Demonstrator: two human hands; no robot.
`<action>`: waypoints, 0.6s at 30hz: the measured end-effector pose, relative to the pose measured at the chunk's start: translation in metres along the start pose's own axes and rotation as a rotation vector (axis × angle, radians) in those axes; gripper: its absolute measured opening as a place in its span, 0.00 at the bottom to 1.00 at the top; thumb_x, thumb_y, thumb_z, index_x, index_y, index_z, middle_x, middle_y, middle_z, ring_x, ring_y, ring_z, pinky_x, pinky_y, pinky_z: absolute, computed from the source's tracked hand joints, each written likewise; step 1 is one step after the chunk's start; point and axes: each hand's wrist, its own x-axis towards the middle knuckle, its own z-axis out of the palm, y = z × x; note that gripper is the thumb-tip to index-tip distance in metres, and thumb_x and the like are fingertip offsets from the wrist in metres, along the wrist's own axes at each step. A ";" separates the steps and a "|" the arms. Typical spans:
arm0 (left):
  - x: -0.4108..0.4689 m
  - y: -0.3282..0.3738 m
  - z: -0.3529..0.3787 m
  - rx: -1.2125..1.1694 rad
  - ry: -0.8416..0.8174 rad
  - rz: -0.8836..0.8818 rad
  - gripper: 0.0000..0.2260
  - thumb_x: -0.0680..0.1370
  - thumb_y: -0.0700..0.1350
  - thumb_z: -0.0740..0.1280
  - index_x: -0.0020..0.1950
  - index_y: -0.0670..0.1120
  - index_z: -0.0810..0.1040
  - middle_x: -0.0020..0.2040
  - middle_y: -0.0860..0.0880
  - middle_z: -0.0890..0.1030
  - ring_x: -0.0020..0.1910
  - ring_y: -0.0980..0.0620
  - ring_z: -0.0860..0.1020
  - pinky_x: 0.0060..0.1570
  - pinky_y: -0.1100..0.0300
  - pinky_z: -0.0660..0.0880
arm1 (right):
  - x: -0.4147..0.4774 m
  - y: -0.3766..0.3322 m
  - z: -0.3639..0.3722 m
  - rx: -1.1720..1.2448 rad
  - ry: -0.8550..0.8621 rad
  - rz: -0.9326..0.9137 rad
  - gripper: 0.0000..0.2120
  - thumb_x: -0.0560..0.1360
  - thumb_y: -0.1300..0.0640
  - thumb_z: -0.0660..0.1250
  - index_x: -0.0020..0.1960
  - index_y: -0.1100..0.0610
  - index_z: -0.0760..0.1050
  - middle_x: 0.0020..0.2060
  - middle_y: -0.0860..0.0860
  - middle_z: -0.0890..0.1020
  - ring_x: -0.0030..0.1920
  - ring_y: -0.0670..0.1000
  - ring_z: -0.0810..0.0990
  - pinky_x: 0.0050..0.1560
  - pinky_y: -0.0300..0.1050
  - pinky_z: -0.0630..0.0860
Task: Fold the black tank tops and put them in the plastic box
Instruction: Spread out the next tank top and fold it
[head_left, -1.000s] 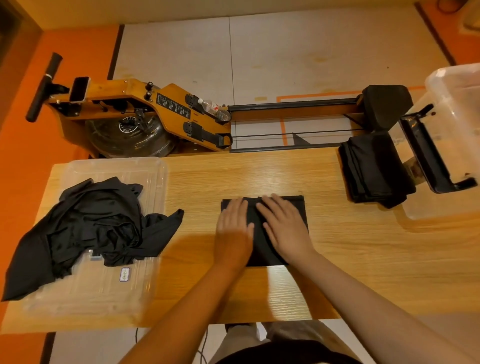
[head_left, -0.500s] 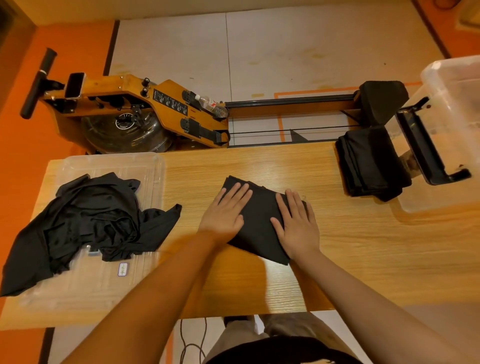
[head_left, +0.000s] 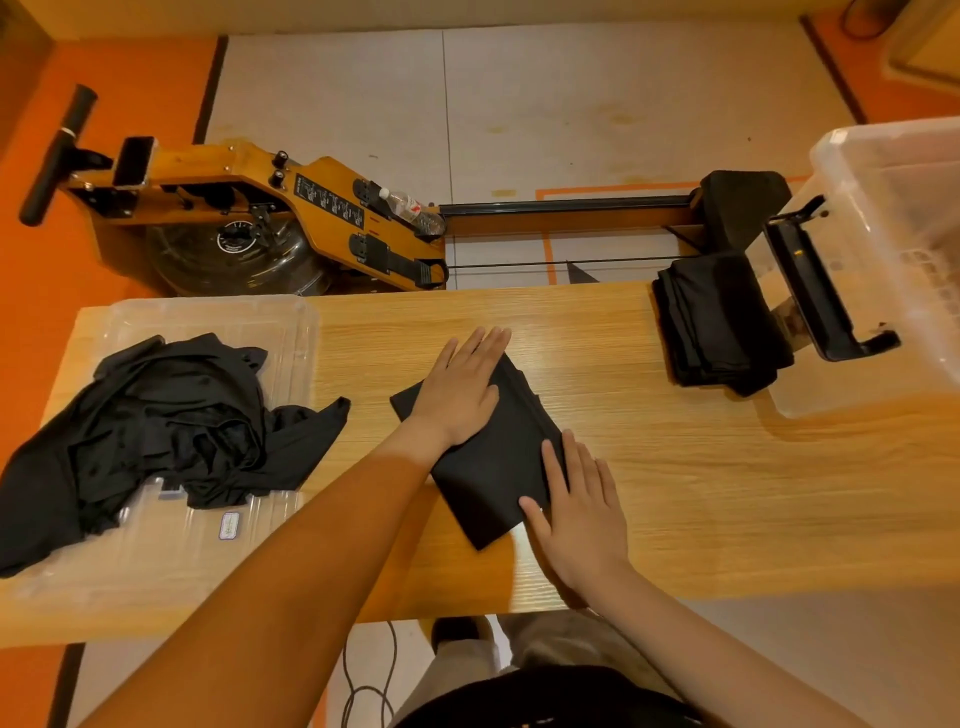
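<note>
left hand (head_left: 460, 395): we record it flat, palm down, fingers straight and close together, pressing the far-left part of the top (head_left: 493, 467). The forearm runs in from the near left. It clasps nothing.

right hand (head_left: 579, 512): flat, palm down, fingers straight and slightly spread, lying on the table (head_left: 675, 467) against the top's near-right edge. Thumb and forefinger touch the cloth, and nothing is clasped.

top: black, folded to a rectangle, askew at mid-table with one corner pointing near. It lies under the left palm and just left of the right hand.

stack (head_left: 719, 322): folded black tops, far right on the table, just beside the box (head_left: 893, 249).

box: clear plastic, at the table's right end, with a black handle (head_left: 810, 291) on its left side. We cannot tell what it holds.

pile (head_left: 171, 426): unfolded black tops, crumpled, on the tray (head_left: 208, 317) at the left, spilling over its left and right edges.

tray: clear and shallow, with a small label (head_left: 229, 525) near its near edge.

table: pale wood grain.

room: beyond the far edge we note a wooden rower (head_left: 311, 208) with a bottle (head_left: 413, 208) lying on it. The floor (head_left: 571, 104) is grey, with orange at the left. A cable (head_left: 363, 686) lies near the person's feet.
</note>
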 end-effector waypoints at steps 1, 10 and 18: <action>-0.006 0.005 -0.001 -0.013 0.059 -0.012 0.29 0.82 0.46 0.53 0.79 0.47 0.42 0.80 0.50 0.47 0.78 0.53 0.44 0.76 0.52 0.41 | 0.006 0.001 -0.002 0.012 0.021 0.006 0.31 0.79 0.40 0.50 0.75 0.58 0.63 0.73 0.60 0.65 0.72 0.59 0.65 0.72 0.51 0.50; -0.104 0.053 0.077 -0.124 0.205 -0.432 0.29 0.79 0.54 0.52 0.77 0.39 0.60 0.77 0.41 0.60 0.76 0.43 0.58 0.73 0.45 0.60 | 0.063 -0.007 -0.001 -0.003 -0.016 -0.512 0.26 0.81 0.48 0.48 0.77 0.55 0.58 0.76 0.52 0.60 0.77 0.53 0.54 0.73 0.52 0.51; -0.110 0.010 0.073 0.092 0.125 -0.113 0.30 0.78 0.53 0.54 0.78 0.44 0.53 0.78 0.47 0.54 0.77 0.50 0.52 0.74 0.51 0.48 | 0.020 -0.016 0.009 0.115 -0.002 -0.261 0.28 0.80 0.45 0.49 0.77 0.57 0.53 0.76 0.54 0.57 0.77 0.53 0.54 0.74 0.48 0.49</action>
